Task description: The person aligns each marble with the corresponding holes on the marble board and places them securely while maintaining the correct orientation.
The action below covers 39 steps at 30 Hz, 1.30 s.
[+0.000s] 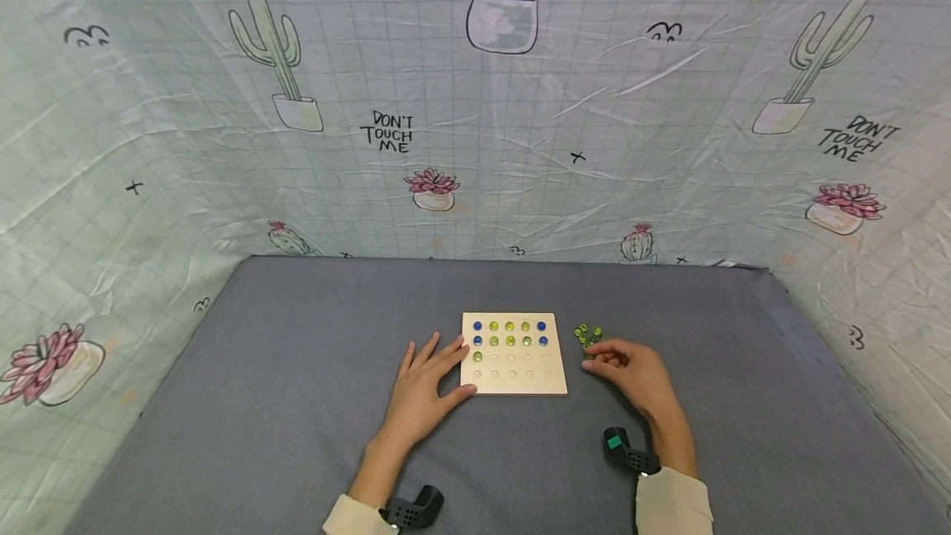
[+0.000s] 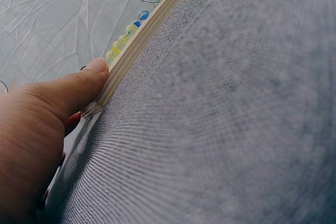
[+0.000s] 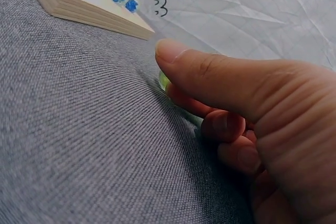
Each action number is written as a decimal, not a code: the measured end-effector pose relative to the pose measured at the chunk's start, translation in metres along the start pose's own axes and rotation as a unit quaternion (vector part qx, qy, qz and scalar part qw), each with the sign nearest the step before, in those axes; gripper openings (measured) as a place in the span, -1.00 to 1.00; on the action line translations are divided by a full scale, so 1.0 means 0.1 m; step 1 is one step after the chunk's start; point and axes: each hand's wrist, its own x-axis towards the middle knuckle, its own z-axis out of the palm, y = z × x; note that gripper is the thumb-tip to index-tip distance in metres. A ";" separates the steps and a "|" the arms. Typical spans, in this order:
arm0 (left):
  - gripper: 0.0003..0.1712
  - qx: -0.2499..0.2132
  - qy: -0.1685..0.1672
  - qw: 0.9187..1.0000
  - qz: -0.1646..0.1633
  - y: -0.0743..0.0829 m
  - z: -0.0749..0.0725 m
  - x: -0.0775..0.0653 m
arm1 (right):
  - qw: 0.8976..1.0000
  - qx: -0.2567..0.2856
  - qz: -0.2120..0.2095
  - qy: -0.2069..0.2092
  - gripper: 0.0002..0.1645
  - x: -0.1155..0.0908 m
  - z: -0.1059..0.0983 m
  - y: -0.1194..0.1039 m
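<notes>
A pale wooden board (image 1: 520,384) with rows of round hollows lies on the table. Its two far rows hold glass marbles, a blue marble (image 1: 478,326) at each end and green ones between. One green marble (image 1: 478,357) sits at the left of the row below. My left hand (image 1: 422,395) rests at the board's left side with fingers spread, its thumb at the near left corner. Just right of the board, my right hand (image 1: 635,374) pinches a green marble (image 3: 164,80) between thumb and index finger, the marble mostly hidden by the thumb.
Several loose green marbles (image 1: 583,331) lie in a small group right of the board, beside my right fingertips. Grey cloth covers the table (image 1: 297,337). A cactus-printed curtain (image 1: 520,122) closes off the back and both sides.
</notes>
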 end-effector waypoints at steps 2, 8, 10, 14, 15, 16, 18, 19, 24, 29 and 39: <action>-0.24 0.001 0.000 1.000 0.000 0.00 0.00 0.00 | 1.000 -0.004 0.001 0.001 -0.66 0.00 0.00 -0.01; -0.25 0.001 0.000 1.000 -0.001 0.00 0.00 0.00 | 1.000 -0.012 -0.010 0.005 -0.69 -0.01 0.02 -0.03; -0.25 0.001 0.000 1.000 -0.002 0.00 0.00 0.00 | 1.000 -0.016 -0.011 0.005 -0.69 -0.01 0.02 -0.04; -0.25 0.002 -0.002 1.000 -0.004 0.00 0.01 0.00 | 1.000 -0.021 -0.011 0.002 -0.70 -0.01 0.03 -0.05; -0.25 0.003 -0.002 1.000 -0.004 0.00 0.01 0.00 | 1.000 -0.021 -0.011 0.002 -0.70 -0.01 0.03 -0.05; -0.25 0.004 -0.001 1.000 -0.004 -0.01 0.01 0.00 | 1.000 -0.022 -0.011 0.002 -0.70 -0.01 0.03 -0.05; -0.25 0.003 -0.002 1.000 -0.006 -0.01 0.01 0.00 | 1.000 -0.023 -0.011 0.002 -0.71 -0.01 0.03 -0.05; -0.25 0.004 -0.002 1.000 -0.006 -0.01 0.01 0.00 | 1.000 -0.024 -0.012 0.003 -0.72 -0.01 0.03 -0.05; -0.25 0.005 -0.004 1.000 -0.009 -0.01 0.01 -0.01 | 0.999 -0.028 -0.013 0.007 -0.75 -0.01 0.04 -0.03; -0.25 0.005 -0.002 1.000 -0.008 -0.01 0.02 -0.02 | 0.999 -0.031 -0.016 0.014 -0.76 0.00 0.05 -0.01; -0.24 -0.007 0.001 1.000 -0.002 0.00 0.00 0.00 | 1.000 -0.012 -0.010 0.026 -0.75 0.01 0.04 0.00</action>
